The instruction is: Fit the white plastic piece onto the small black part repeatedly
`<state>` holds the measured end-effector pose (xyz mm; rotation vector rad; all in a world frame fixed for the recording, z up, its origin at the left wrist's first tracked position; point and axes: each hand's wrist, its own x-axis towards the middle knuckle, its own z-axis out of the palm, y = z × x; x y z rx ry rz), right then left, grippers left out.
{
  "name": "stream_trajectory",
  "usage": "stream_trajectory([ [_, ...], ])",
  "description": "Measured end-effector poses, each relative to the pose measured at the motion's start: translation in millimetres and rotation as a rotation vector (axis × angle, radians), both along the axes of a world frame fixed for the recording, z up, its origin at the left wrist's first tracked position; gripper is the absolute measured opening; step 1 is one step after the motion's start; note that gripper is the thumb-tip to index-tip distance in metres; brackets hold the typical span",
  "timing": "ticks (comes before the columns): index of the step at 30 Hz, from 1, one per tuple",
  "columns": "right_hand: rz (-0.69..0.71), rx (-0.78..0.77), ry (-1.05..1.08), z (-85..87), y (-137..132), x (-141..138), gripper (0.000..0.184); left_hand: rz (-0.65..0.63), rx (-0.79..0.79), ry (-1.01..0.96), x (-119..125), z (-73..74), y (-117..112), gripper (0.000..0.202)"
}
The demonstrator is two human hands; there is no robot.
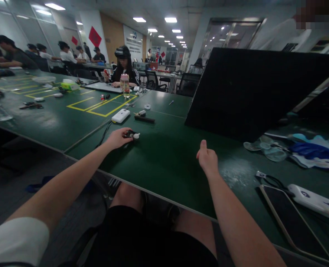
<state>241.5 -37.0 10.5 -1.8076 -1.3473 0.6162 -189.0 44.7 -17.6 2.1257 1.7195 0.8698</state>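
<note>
My left hand (121, 138) is closed around a small dark object with a round white end (136, 136), just above or on the green table (164, 167). The fingers cover most of it, and I cannot make out its kind. To the right, my right hand (208, 157) hovers near the table with its thumb raised and its fingers curled in. Nothing shows in it. Beyond my left hand lie a white power bank (121, 115) with a dark cable, a black bar-shaped item (144, 119) and a small white ring (147, 106).
A large black panel (250, 92) stands at the right. Near it are clear plastic goggles (273, 148), a blue cloth-like item (313, 149), a phone (295, 222) and another white power bank (315, 200). A bottle (124, 86) stands before a person (122, 70) across the table.
</note>
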Motion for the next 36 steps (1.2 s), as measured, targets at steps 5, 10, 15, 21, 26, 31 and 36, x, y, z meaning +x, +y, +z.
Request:
stream_trajectory([
  [5,-0.009,-0.026,-0.003,-0.6,1,1,0.078,0.157,0.096,0.152,-31,4.4,-4,0.052],
  [10,-0.026,-0.052,-0.039,-1.2,4,1,0.080,-0.058,0.301,0.481,-39,17.3,-11,0.050],
  [15,-0.006,-0.051,-0.054,0.5,3,0,0.080,-0.175,0.359,0.637,-39,23.3,-15,0.048],
  [21,0.035,-0.036,-0.054,0.9,0,-1,0.077,0.273,0.415,0.265,-39,16.2,-2,0.045],
  [26,0.025,-0.030,-0.030,1.5,0,-1,0.077,0.385,0.197,-0.332,-3,2.5,20,0.051],
  [31,0.020,-0.007,-0.007,0.8,-2,-1,0.077,0.223,-0.003,-0.559,46,-5.2,28,0.047],
  [36,0.035,0.048,0.014,-2.6,0,-1,0.076,0.095,-0.053,-0.328,91,-6.5,29,0.052],
])
